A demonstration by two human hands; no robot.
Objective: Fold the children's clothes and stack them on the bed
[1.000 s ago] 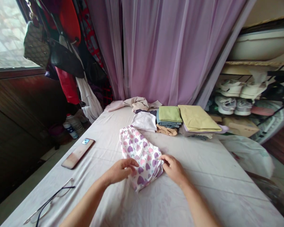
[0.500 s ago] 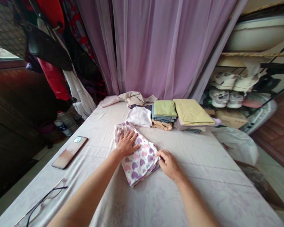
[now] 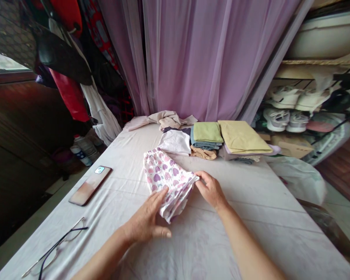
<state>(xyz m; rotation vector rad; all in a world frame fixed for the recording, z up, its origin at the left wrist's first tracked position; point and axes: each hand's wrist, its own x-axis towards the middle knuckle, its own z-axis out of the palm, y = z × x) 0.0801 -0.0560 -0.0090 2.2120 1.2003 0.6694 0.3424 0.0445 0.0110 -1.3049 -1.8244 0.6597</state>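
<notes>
Two bare hands work over one soft white cotton pyjama garment (image 3: 170, 181), printed with pink and purple hearts. It lies in a long folded shape on a bed with a pale lilac sheet (image 3: 251, 210), its gathered elastic waist toward the far clothes. The left hand (image 3: 147, 221) is open with spread fingers (image 3: 165, 191), which only touch the cloth, so this grip holds nothing. The right hand (image 3: 211, 190) is closed lightly and seems to pinch the garment's edge between thumb and fingers.

The thin cloth is soft and slippery, so if the right grip pulls while the left hand does not press, the layers may slide and the fold may open. The elastic waist could also curl. Just beyond it lies a folded white shirt (image 3: 175, 142), which a wide movement could disturb. Near the bed's left edge, a smooth rose-gold phone (image 3: 90, 186) and thin dark-framed glasses (image 3: 58, 245) could be pushed off by a careless arm.
</notes>
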